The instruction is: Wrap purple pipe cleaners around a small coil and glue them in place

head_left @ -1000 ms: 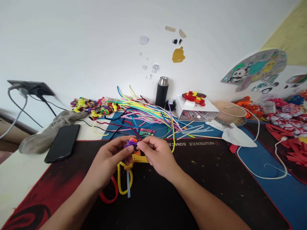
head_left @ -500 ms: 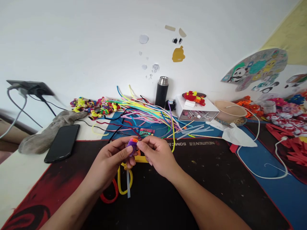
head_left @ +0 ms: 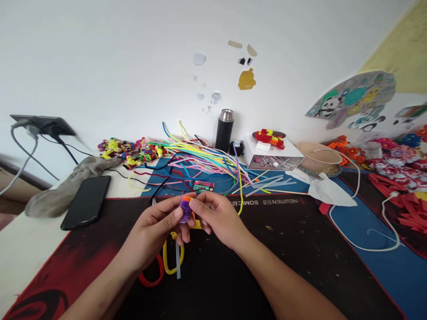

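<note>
A small coil of fuzzy purple pipe cleaner (head_left: 186, 213) with an orange top is held up over the dark mat. My left hand (head_left: 155, 226) grips its purple side between thumb and fingers. My right hand (head_left: 220, 218) pinches at the orange end, fingertips close to those of the left; whatever lies under them is hidden. Scissors with red and yellow handle loops (head_left: 162, 269) lie on the mat under my left hand, partly covered. A narrow translucent strip (head_left: 178, 264) lies across the yellow loop. Something yellow (head_left: 196, 224) shows in part behind the fingers.
A heap of colourful pipe cleaners (head_left: 207, 158) spreads behind my hands, by a black thermos (head_left: 224, 133). At left lie a phone (head_left: 87, 202) and small figures (head_left: 131, 151). To the right stand a white drawer box (head_left: 276, 155), a beige bowl (head_left: 316, 158) and a white cable (head_left: 367, 249).
Both hands keep hold of the coil, which has tilted slightly so more of its purple side shows. The view has shifted a little.
</note>
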`<state>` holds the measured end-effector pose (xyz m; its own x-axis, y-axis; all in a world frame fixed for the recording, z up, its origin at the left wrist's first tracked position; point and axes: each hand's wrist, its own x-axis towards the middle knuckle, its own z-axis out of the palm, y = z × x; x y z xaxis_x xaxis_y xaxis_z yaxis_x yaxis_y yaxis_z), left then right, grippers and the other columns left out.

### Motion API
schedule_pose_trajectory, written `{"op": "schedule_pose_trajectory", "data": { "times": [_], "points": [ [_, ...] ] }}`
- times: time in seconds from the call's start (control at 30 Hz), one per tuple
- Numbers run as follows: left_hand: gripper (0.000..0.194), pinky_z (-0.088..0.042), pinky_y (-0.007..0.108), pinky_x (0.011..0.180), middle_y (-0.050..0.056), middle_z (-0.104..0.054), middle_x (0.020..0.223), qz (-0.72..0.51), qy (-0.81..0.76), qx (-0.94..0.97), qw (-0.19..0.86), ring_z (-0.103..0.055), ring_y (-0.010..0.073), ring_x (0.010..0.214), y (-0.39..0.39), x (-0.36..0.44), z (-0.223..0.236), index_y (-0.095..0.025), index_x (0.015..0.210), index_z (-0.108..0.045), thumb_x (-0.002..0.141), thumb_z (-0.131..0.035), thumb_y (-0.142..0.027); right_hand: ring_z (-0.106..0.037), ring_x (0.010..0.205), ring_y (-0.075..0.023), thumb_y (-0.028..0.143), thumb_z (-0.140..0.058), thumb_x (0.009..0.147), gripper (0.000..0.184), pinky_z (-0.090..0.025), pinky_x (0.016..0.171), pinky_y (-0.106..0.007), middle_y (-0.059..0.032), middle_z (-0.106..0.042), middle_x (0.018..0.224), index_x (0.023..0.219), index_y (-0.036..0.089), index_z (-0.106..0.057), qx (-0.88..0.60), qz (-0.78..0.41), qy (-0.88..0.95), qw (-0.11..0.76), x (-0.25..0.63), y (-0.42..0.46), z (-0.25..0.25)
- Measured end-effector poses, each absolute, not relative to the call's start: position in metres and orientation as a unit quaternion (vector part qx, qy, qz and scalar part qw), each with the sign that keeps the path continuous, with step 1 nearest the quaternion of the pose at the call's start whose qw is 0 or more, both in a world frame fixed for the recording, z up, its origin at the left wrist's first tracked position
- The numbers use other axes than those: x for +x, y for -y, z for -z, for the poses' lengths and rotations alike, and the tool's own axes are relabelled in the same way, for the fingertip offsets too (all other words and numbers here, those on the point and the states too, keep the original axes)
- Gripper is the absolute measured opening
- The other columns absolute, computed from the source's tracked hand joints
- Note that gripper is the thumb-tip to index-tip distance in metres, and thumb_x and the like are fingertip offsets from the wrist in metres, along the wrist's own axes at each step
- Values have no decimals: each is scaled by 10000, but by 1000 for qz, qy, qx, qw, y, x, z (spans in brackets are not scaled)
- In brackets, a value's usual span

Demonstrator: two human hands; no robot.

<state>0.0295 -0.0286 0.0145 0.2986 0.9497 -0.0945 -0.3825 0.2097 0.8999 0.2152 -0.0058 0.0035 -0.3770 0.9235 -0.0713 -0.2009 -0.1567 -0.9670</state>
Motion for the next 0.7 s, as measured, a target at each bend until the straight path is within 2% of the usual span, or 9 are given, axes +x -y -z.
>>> {"op": "schedule_pose_trajectory", "data": {
  "times": [0.2, 0.37, 0.53, 0.6, 0.7],
  "points": [
    [398, -553, 237, 485, 80, -791, 823, -449, -304, 421, 727, -734, 180, 548, 29, 29, -14, -255, 1272, -853, 916, -867, -431, -451, 449, -78, 675, -815, 882, 534, -317, 432, -218, 36, -684, 642, 1053, 178, -716, -328, -697, 489, 408, 215, 7, -7],
    [571, -563, 266, 525, 75, -772, 823, -418, -323, 426, 734, -729, 190, 578, 31, 29, -12, -267, 1463, -740, 947, -818, -498, -415, 419, -76, 672, -816, 881, 503, -285, 428, -221, 52, -641, 552, 859, 199, -647, -320, -705, 478, 415, 214, 7, -5],
    [759, -560, 285, 547, 66, -771, 832, -406, -382, 463, 689, -735, 212, 625, 31, 30, -12, -220, 1610, -575, 967, -768, -573, -410, 416, -75, 705, -827, 840, 537, -287, 429, -226, 45, -648, 564, 851, 202, -640, -342, -695, 470, 423, 213, 5, -3],
    [769, -573, 295, 581, 62, -774, 836, -407, -406, 495, 651, -740, 220, 666, 31, 31, -13, -199, 1593, -569, 960, -769, -585, -401, 414, -68, 711, -842, 817, 547, -284, 422, -225, 48, -644, 589, 854, 201, -648, -359, -679, 469, 435, 213, 5, -3],
    [667, -606, 317, 666, 70, -788, 919, -415, -439, 544, 582, -749, 231, 770, 31, 32, -16, -200, 1467, -638, 923, -820, -540, -376, 413, -65, 698, -860, 803, 538, -266, 410, -223, 79, -574, 579, 862, 203, -658, -386, -654, 466, 454, 212, 5, 0]
  ]
}}
